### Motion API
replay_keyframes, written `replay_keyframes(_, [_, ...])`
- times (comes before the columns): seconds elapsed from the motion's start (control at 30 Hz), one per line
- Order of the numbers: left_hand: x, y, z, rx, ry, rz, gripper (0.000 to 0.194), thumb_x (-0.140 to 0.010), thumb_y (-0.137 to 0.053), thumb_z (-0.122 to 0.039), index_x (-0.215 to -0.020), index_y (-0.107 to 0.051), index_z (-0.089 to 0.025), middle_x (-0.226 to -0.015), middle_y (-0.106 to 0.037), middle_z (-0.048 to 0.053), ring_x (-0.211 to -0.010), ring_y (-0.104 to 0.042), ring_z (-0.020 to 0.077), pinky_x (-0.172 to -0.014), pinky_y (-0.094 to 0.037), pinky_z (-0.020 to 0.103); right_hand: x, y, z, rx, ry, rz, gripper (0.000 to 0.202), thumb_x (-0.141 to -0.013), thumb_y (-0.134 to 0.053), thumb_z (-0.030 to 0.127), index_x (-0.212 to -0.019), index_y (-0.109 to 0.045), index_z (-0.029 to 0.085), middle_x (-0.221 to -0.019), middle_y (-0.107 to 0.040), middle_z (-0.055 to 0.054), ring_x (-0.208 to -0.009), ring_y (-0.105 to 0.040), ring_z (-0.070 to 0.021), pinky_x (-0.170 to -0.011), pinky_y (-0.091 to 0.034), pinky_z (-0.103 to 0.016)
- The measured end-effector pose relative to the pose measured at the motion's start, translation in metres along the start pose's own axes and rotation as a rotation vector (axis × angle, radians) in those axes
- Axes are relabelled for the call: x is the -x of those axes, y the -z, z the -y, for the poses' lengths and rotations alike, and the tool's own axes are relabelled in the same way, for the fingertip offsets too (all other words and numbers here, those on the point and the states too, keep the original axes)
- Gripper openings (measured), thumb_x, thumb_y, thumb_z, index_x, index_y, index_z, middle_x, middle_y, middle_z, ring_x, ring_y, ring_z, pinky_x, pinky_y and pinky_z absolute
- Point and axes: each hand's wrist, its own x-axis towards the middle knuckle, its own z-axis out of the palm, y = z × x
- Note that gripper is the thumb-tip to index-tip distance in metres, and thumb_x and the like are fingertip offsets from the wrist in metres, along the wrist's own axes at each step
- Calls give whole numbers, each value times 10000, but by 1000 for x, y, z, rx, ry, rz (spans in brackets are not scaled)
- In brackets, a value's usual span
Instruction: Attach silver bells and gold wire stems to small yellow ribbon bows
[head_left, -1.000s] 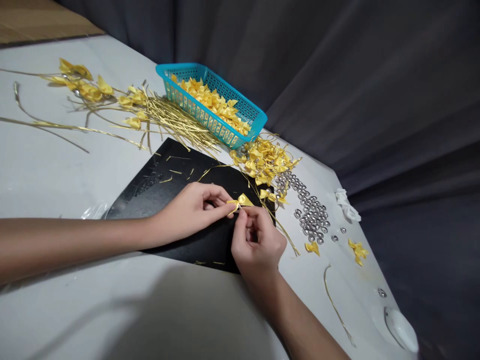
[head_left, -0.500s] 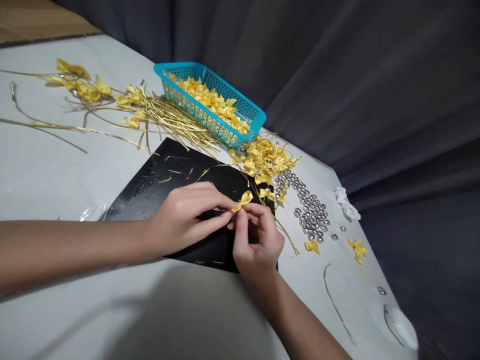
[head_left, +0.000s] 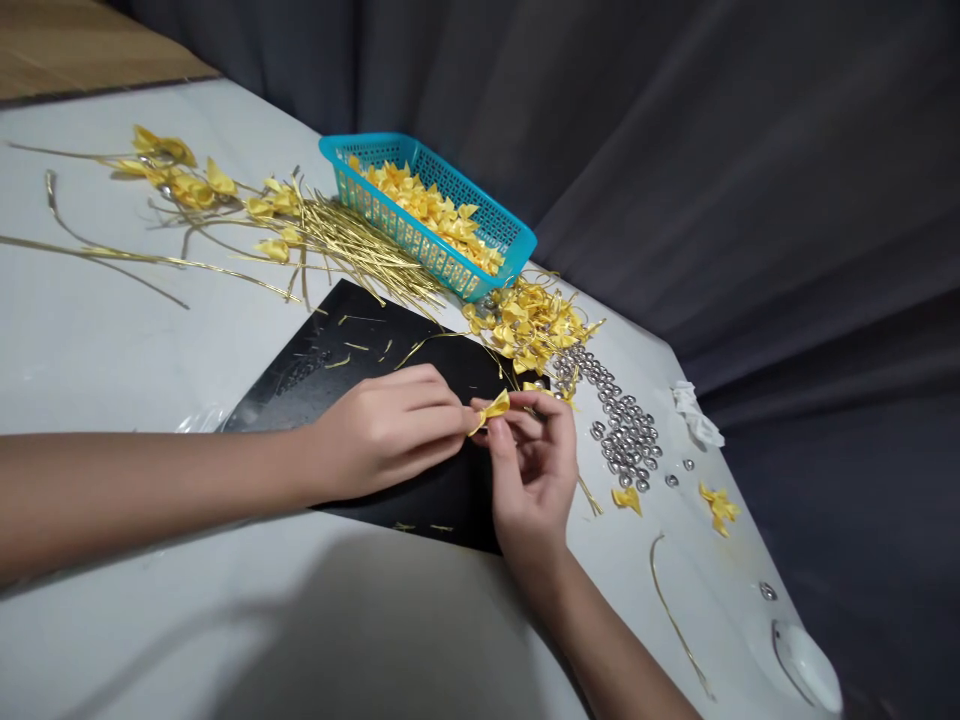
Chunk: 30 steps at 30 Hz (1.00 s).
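Observation:
Between my two hands is a small yellow ribbon bow point(head_left: 494, 407), held above a black mat point(head_left: 457, 490). The fingers of my left hand point(head_left: 401, 425) pinch its left end. My right hand point(head_left: 534, 465) has its thumb and index finger at the bow's right side, with the other fingers curled loosely below. Whether a cord or metal piece sits behind the bow is hidden by the fingers. Short gold cord scraps point(head_left: 356, 347) lie on the mat's far part. Just beyond my right hand is a heap of yellow bows point(head_left: 529, 325) with gold cords.
A blue plastic basket point(head_left: 525, 240) with yellow bows stands at the back. Beside it lies a bundle of gold cords point(head_left: 360, 245). Several silver rings point(head_left: 630, 435) are spread to the right, near a white round object point(head_left: 806, 665). A dark curtain point(head_left: 675, 150) hangs behind the table.
My right hand has shifted right and its fingers have spread a little around the bow. The left hand's fingers have drawn closer together. The bow has turned slightly, and the whole view has shifted slightly.

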Motion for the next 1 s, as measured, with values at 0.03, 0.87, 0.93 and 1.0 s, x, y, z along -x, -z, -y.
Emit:
replay_keyframes(0.03, [-1, 1, 0, 14, 32, 9, 145, -845, -499, -138, -887, -635, -165, -781, -690, 56, -744, -585, 140, -712, -488, 246, -2, 1, 1, 3, -2, -24, 161, -821, -525, 165, -968, -471, 202, -837, -584, -32, -744, -611, -125, -615, -534, -240])
replay_keyframes(0.87, [-4, 2, 1, 75, 137, 255, 186, -865, -450, -159, -821, -630, -142, -726, -628, 51, -709, -534, 151, -655, -426, 232, -16, 8, 4, 73, 114, -43, 53, -854, -502, 163, -825, -536, 190, -801, -604, -25, -747, -593, -125, -644, -502, -263])
replay_keyframes(0.93, [-5, 2, 2, 88, 155, 275, 183, -859, -456, -157, -820, -633, -137, -721, -626, 51, -704, -539, 151, -647, -422, 229, -16, 7, 7, -36, 17, -58, 33, -845, -526, 187, -818, -544, 184, -751, -625, -8, -694, -621, -106, -631, -525, -235])
replay_keyframes(1.0, [-5, 1, 2, 92, 183, 306, 174, -848, -467, -149, -817, -637, -132, -711, -623, 50, -693, -543, 151, -633, -417, 227, -19, 10, 13, -167, -102, -81, 43, -808, -587, 211, -790, -568, 177, -713, -629, 9, -662, -637, -94, -635, -545, -211])
